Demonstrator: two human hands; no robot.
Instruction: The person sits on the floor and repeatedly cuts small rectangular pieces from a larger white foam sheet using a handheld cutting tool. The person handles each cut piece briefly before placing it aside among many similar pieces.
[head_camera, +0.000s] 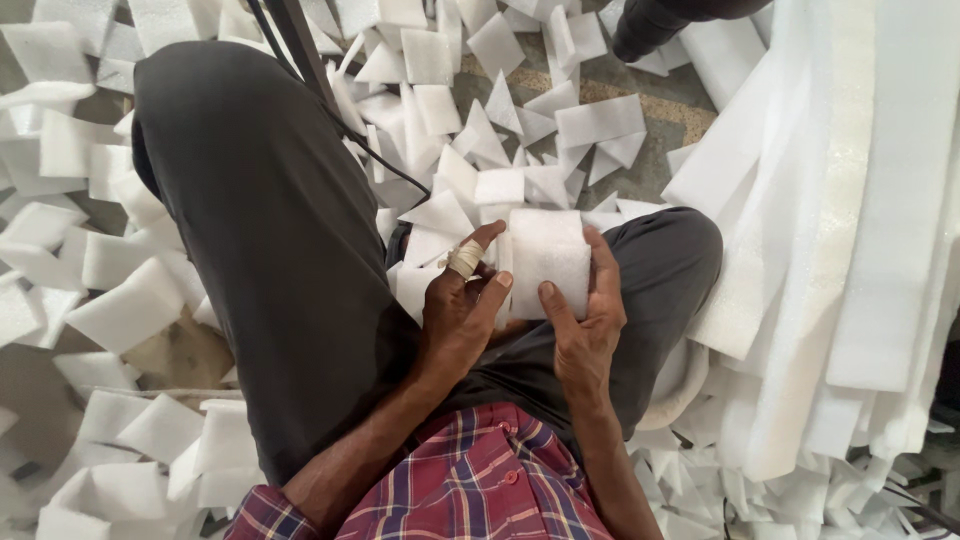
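From my feed the light was soft, even daylight, bright enough overall. The white foam strips at right nearly blew out, losing texture. Shadows stayed faint, pooling under the dark trousers. Focus held centrally; the edges bent and smeared slightly.

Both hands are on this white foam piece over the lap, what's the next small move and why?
Probably press the fold flat with the left hand: the white foam piece sits curved between it and the right hand, which already grips the other edge.
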